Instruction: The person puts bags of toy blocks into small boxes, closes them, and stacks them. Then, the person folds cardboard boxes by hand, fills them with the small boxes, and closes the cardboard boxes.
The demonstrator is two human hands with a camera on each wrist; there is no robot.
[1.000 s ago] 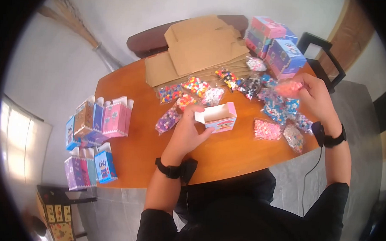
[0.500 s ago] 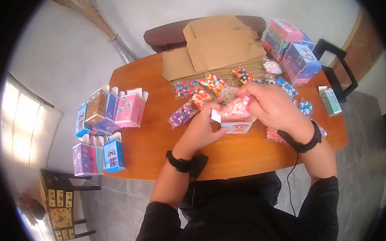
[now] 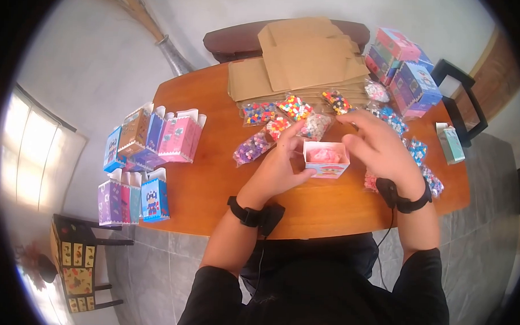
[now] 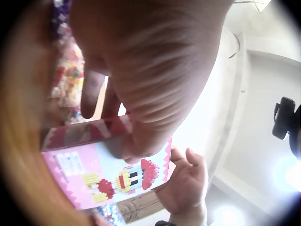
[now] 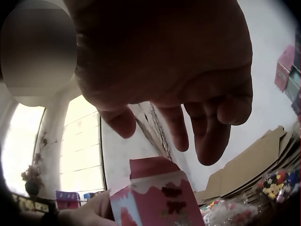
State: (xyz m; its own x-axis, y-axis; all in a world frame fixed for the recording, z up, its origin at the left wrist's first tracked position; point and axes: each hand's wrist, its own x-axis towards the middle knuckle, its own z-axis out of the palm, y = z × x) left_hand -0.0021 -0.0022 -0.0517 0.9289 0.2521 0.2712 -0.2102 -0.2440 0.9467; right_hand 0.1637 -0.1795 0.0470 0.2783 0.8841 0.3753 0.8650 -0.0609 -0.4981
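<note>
"What stands around it, from the left?"

"Printed boxes (image 3: 178, 138) with raised white flaps stand at the left of the head view, on the wooden surface (image 3: 213, 184). Nearer the middle, bags of small coloured pieces (image 3: 252, 149) lie beyond the left hand (image 3: 282, 163), and flattened cardboard (image 3: 301, 55) covers the upper middle."

"And further right? Anything in the way?"

"The right hand (image 3: 381, 146) partly hides the blue-and-white bags (image 3: 418, 151) behind it. Stacked boxes (image 3: 414, 87) rise at the upper right, and a teal box (image 3: 451, 143) stands near the surface's right edge."

"Where's the open box (image 3: 327, 172)?"

"Just right of the frame's centre, between the two. The left one grips it, thumb on the printed front; the right one is held beside it, fingers loosely spread, pinching nothing."

"How does it look?"

"Upright in the head view, with pink contents (image 3: 324, 153) inside. The left wrist view shows a blocky yellow-and-red figure on a pale blue and pink front with a wavy pink border."
</note>
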